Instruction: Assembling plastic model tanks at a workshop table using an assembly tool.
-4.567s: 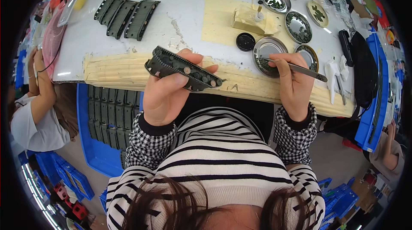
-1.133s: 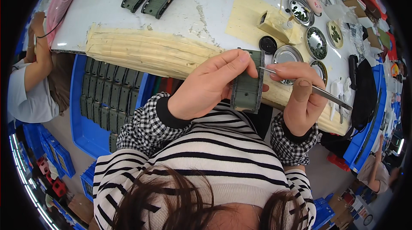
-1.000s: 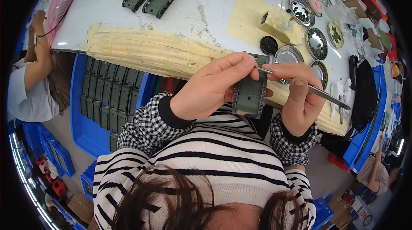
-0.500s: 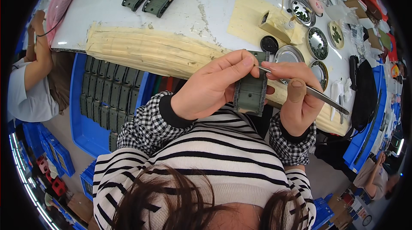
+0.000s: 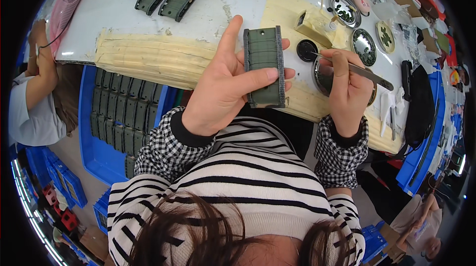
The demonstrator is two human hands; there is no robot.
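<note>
Panel (image 5: 263,50) at frame centre in left hand (image 5: 215,90), thumb clamped on it, forefinger apart. Right hand (image 5: 349,90), right of centre: fingers clamped on tweezers (image 5: 374,77), tip at black dish (image 5: 305,50).

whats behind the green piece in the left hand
Behind the green piece, fingertips of the left hand show past its right edge. Most of those fingers' length and the piece's far face are covered.
</note>
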